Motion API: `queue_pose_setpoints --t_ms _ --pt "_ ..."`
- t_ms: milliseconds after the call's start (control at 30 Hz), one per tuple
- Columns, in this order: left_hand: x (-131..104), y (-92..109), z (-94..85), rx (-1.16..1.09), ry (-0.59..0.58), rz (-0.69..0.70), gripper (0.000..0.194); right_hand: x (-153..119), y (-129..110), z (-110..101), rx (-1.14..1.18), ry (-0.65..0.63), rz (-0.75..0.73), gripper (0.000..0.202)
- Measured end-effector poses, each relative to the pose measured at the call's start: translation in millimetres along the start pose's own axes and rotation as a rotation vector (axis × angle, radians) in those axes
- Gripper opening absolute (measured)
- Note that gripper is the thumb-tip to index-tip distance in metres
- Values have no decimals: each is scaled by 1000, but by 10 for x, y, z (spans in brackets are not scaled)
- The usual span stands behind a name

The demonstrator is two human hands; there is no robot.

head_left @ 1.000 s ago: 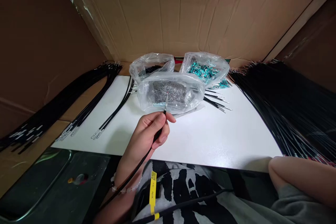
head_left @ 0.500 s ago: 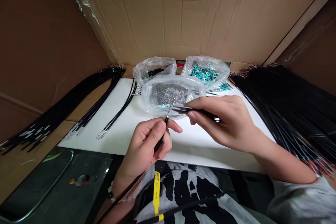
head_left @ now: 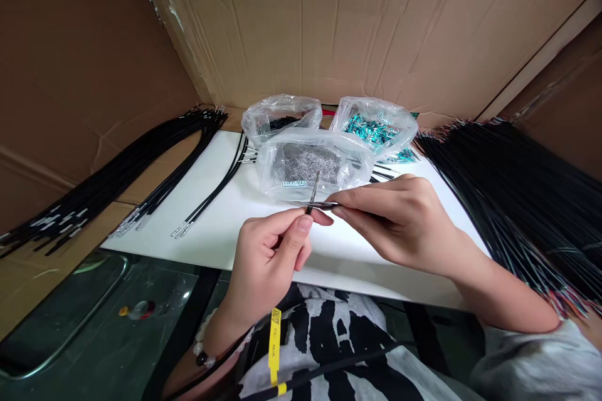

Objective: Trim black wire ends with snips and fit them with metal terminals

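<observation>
My left hand (head_left: 277, 250) is closed, pinching a black cable (head_left: 309, 208) just below its bare silvery end, which points up and away. My right hand (head_left: 399, 225) is closed around a pair of tweezers (head_left: 324, 205). Their metal tips cross the cable at the foot of the silvery end, just above my left thumb. Behind the hands sits a clear plastic bag (head_left: 268, 169) full of small silvery metal pieces (head_left: 310, 163). The rest of the held cable trails down past my left wrist.
Bundles of black cables lie at the left (head_left: 155, 144) and right (head_left: 527, 194). A few cables (head_left: 211, 191) rest on the white board (head_left: 207, 250). Behind are a bag of teal pieces (head_left: 371, 130) and a bag of black pieces (head_left: 282, 122). Cardboard walls (head_left: 291, 25) enclose the area.
The tweezers have moved from beside the silvery cable end to across its base. My left hand has shifted slightly right, and the cable end stands steeper. The whole view has tilted a little.
</observation>
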State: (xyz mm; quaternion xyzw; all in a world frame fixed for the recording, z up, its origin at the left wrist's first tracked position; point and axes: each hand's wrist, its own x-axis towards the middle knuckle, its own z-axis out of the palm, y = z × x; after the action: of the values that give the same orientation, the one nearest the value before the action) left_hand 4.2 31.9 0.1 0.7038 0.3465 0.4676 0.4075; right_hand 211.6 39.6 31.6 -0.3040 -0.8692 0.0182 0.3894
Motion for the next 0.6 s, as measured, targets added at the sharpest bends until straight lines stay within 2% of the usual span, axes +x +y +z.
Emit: queue_pose_setpoints --t_ms 167,267,433,600 --pt "9 -55 -36 0 53 50 26 64 48 -67 149 -15 -11 16" --pt "-16 -59 -42 -56 87 19 25 79 45 -116 102 24 1 23" --pt "-73 -26 1 -228 106 -59 24 60 81 -123 63 -1 13 35" --pt "-94 18 2 -366 95 -154 24 25 94 -54 -110 -19 -105 33"
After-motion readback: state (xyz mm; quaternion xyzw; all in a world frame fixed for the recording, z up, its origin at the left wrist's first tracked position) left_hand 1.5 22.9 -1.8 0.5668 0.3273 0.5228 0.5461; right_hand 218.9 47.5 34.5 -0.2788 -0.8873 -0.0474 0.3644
